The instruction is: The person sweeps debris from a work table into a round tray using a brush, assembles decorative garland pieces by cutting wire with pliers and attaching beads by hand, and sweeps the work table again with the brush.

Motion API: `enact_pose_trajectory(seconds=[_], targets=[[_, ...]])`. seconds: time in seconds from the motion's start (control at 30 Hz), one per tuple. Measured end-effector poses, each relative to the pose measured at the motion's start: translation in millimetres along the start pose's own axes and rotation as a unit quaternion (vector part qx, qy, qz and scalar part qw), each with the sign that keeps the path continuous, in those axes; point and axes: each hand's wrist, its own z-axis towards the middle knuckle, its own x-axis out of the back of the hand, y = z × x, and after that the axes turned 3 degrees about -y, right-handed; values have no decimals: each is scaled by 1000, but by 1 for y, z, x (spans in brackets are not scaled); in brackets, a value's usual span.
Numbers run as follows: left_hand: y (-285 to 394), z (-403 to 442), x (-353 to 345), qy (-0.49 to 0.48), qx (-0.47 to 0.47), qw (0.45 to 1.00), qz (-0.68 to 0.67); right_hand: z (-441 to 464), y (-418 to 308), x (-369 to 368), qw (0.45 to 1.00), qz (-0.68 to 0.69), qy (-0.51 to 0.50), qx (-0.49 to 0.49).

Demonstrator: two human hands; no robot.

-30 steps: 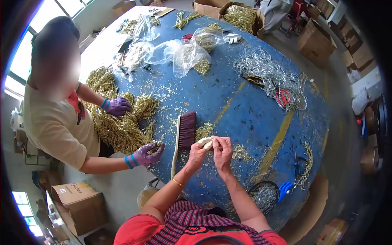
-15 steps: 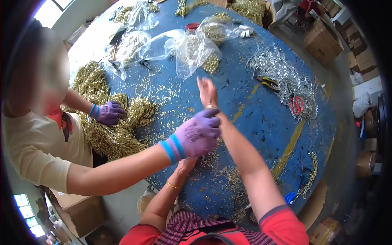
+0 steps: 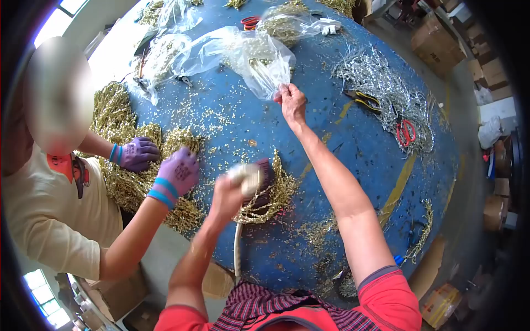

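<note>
Landmark: brush (image 3: 268,174). Beyond it, plastic bag (image 3: 277,74) on blue table (image 3: 342,160); right hand (image 3: 292,105) pinches its near edge, fingertips together. Left hand (image 3: 225,197), at the brush, blurred; fingers seemingly curled around a pale bundle (image 3: 246,177), tightness can't be told. Gold strand (image 3: 284,190) loops around the brush. Progress, judged: bag gripped, not lifted clear; gold scraps (image 3: 316,236) right of the brush uncollected. Left of it, co-worker's gloved hands (image 3: 179,169) at a gold pile (image 3: 113,110)
</note>
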Motion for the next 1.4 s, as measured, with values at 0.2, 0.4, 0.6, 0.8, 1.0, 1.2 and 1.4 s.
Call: enact_pose_trajectory(seconds=[0.2, 0.4, 0.6, 0.8, 1.0, 1.2, 1.4], targets=[[5, 224, -8, 220, -272, 836, 423, -21, -31, 17, 988, -91, -28, 124], [-12, 290, 2, 192, -166, 830, 496, -27, -25, 22, 990, -78, 3, 121], [21, 233, 54, 200, -387, 850, 294, -18, -16, 40, 995, 68, -17, -69], [-16, 307, 199, 376, -283, 839, 274, -61, -4, 61, 988, 100, -34, -117], [-17, 273, 153, 392, -237, 850, 261, -164, 0, 98, 987, 0, -71, -144], [-76, 76, 71, 388, -174, 890, 167, -269, -35, 44, 896, -277, -291, 190], [-175, -112, 21, 293, 256, 912, -131, -303, -17, 10, 852, -381, -272, 235]])
